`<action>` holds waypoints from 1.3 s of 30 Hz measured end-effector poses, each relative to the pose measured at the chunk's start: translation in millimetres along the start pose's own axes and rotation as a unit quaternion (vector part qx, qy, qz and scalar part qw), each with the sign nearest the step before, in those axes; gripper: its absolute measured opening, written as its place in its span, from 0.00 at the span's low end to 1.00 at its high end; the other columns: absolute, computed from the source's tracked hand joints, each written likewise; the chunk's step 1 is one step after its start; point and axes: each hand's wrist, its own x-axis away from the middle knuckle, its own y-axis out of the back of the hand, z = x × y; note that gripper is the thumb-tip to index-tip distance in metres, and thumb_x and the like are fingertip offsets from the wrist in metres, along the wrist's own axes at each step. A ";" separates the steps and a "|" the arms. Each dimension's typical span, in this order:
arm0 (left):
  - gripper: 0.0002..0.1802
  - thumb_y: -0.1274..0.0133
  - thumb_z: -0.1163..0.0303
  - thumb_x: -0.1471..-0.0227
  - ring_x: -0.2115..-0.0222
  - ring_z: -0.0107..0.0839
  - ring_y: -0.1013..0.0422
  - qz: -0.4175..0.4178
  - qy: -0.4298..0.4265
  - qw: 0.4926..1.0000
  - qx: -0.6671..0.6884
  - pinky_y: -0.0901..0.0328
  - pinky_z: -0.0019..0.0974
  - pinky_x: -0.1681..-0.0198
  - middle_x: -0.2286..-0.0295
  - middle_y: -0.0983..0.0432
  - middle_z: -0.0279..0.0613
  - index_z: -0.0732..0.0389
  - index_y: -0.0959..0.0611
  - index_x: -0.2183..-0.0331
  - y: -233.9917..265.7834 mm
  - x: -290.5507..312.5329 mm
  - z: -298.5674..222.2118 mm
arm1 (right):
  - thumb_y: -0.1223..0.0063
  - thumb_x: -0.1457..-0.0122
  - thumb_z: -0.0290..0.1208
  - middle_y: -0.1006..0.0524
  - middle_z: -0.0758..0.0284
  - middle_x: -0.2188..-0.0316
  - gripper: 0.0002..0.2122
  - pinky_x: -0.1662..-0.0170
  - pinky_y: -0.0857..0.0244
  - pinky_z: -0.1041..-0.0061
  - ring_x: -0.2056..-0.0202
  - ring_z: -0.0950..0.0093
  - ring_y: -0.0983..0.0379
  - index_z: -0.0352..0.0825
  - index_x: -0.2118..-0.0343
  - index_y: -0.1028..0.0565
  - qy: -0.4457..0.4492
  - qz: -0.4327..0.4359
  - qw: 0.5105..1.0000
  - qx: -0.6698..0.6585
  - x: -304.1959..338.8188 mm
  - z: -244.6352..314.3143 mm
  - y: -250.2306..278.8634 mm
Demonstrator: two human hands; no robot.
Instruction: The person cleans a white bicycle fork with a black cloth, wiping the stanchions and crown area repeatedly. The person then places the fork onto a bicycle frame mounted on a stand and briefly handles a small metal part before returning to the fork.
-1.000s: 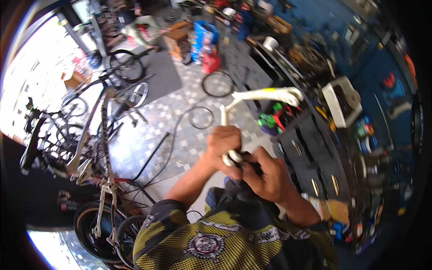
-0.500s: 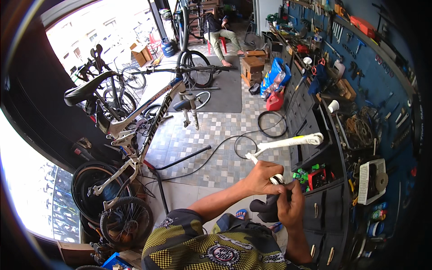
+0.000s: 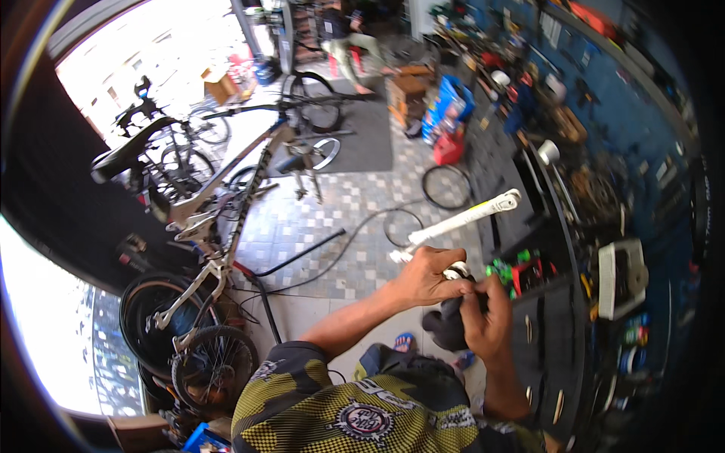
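My left hand (image 3: 427,281) is closed around one end of a white forked bicycle frame part (image 3: 472,217), whose long arm points away to the right, over the drawers. My right hand (image 3: 485,321) pinches a black cloth (image 3: 445,329) against the same end of the part, fingertips close to my left thumb. Most of the cloth hangs down below my hands. My fingers partly hide the gripped end.
A bicycle frame (image 3: 249,177) without wheels stands at left, with loose wheels (image 3: 214,370) beneath it. On my right are black drawers (image 3: 540,332), one open with green and red items. A black hose (image 3: 362,230) lies on the floor. A person (image 3: 343,45) sits far off.
My hands and the white part have shifted slightly up and left in view. The whole scene has moved left and blurred as the head turns. Both grips are kept.
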 end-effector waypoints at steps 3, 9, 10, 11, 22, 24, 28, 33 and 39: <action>0.44 0.43 0.25 0.51 0.85 0.32 0.35 -0.042 0.034 0.995 0.081 0.39 0.40 0.79 0.86 0.34 0.41 0.63 0.27 0.80 -6.0 1.3 6.8 | 0.42 0.36 0.27 0.22 0.55 0.76 0.06 0.71 0.31 0.67 0.75 0.64 0.21 0.32 0.63 0.28 -0.027 0.046 0.998 0.037 4.3 -5.2 8.0; 0.26 0.34 0.50 0.43 0.82 0.25 0.33 -0.104 -0.074 0.966 0.226 0.38 0.32 0.78 0.82 0.29 0.35 0.61 0.27 0.75 -1.5 -11.1 9.5 | 0.39 0.37 0.28 0.20 0.56 0.74 0.07 0.71 0.30 0.67 0.73 0.59 0.18 0.33 0.62 0.26 -0.115 0.037 0.987 0.110 21.2 -19.5 42.3; 0.23 0.33 0.56 0.43 0.81 0.25 0.32 -0.097 -0.032 0.974 0.204 0.38 0.32 0.77 0.80 0.28 0.35 0.61 0.27 0.73 -0.9 -14.4 7.3 | 0.40 0.37 0.28 0.20 0.57 0.75 0.07 0.71 0.30 0.68 0.73 0.62 0.18 0.32 0.62 0.26 -0.123 -0.001 0.988 0.093 24.6 -18.8 48.5; 0.20 0.32 0.62 0.43 0.80 0.24 0.31 -0.090 -0.015 0.977 0.193 0.37 0.32 0.76 0.78 0.27 0.35 0.61 0.27 0.72 -1.3 -18.5 5.2 | 0.40 0.37 0.28 0.20 0.57 0.75 0.07 0.70 0.30 0.70 0.73 0.66 0.18 0.32 0.62 0.26 -0.104 -0.024 0.989 0.100 25.3 -18.5 54.9; 0.14 0.40 0.71 0.37 0.79 0.24 0.34 -0.038 0.100 0.988 0.110 0.38 0.31 0.75 0.78 0.31 0.30 0.59 0.32 0.64 -43.2 -50.1 1.8 | 0.37 0.39 0.29 0.19 0.58 0.73 0.07 0.72 0.29 0.65 0.73 0.58 0.19 0.34 0.62 0.24 0.010 -0.058 0.973 0.221 3.0 10.2 75.8; 0.14 0.39 0.73 0.38 0.78 0.25 0.36 -0.049 0.068 0.994 0.075 0.39 0.32 0.73 0.78 0.31 0.34 0.60 0.31 0.63 -50.3 -50.6 -0.4 | 0.37 0.40 0.28 0.19 0.58 0.73 0.07 0.73 0.27 0.65 0.74 0.59 0.19 0.33 0.62 0.24 0.039 -0.053 0.963 0.261 -3.1 12.8 75.6; 0.15 0.41 0.78 0.41 0.70 0.36 0.29 -0.031 0.085 0.996 0.022 0.34 0.36 0.67 0.73 0.27 0.42 0.61 0.31 0.59 -53.3 -49.9 -5.0 | 0.37 0.40 0.28 0.18 0.58 0.73 0.07 0.74 0.26 0.66 0.75 0.59 0.19 0.33 0.62 0.23 0.075 -0.028 0.936 0.344 -16.6 17.5 75.9; 0.24 0.44 0.80 0.44 0.65 0.68 0.23 0.024 0.074 0.996 -0.048 0.29 0.56 0.65 0.70 0.20 0.64 0.62 0.36 0.50 -58.2 -45.3 -3.4 | 0.39 0.39 0.32 0.20 0.63 0.76 0.06 0.76 0.27 0.63 0.78 0.60 0.21 0.38 0.63 0.24 0.078 0.008 0.892 0.445 -29.9 15.9 72.4; 0.28 0.39 0.75 0.46 0.67 0.67 0.23 0.085 0.111 0.979 -0.147 0.29 0.59 0.69 0.68 0.20 0.61 0.63 0.36 0.49 -75.1 -42.2 22.5 | 0.41 0.39 0.33 0.23 0.63 0.78 0.07 0.78 0.27 0.61 0.79 0.60 0.22 0.38 0.65 0.27 0.075 0.005 0.861 0.502 -31.1 -10.5 56.2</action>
